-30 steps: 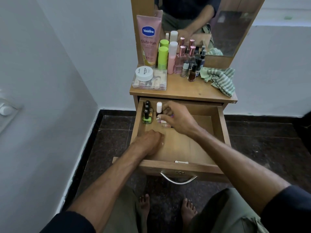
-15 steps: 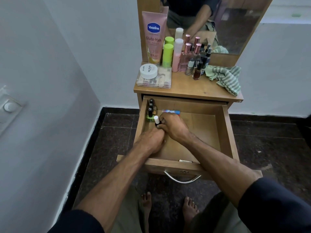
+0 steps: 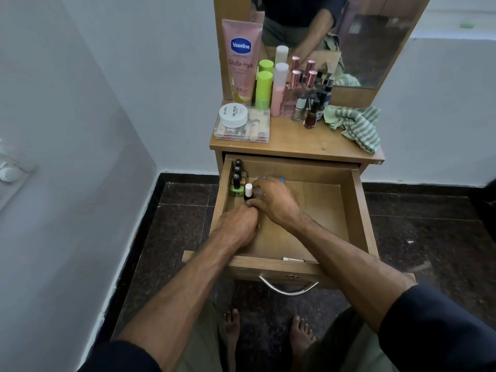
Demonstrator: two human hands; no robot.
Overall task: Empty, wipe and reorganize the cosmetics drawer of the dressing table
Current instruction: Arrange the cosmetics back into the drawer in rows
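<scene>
The wooden drawer point(image 3: 358, 210) of the dressing table is pulled out. Along its left wall stands a row of dark-capped nail polish bottles point(image 3: 237, 169), ending in a green one point(image 3: 235, 189). My right hand point(image 3: 275, 204) pinches a white-capped bottle point(image 3: 248, 189) that stands upright right beside the green one. My left hand point(image 3: 239, 226) rests knuckles-up on the drawer floor, touching the right thumb; its fingers are curled under and hidden. A blue-tipped item point(image 3: 281, 179) lies behind my right hand.
On the tabletop point(image 3: 303, 143) stand a pink Vaseline tube point(image 3: 241, 60), green and pink bottles, several nail polishes point(image 3: 311, 114), a clear box with a white jar point(image 3: 233, 115) on it, and a striped cloth point(image 3: 357, 126). A mirror is behind; a wall is close on the left.
My right hand brought the white-capped bottle left and down beside the green bottle. The blue-tipped item came into view at the drawer's back. My left hand barely moved.
</scene>
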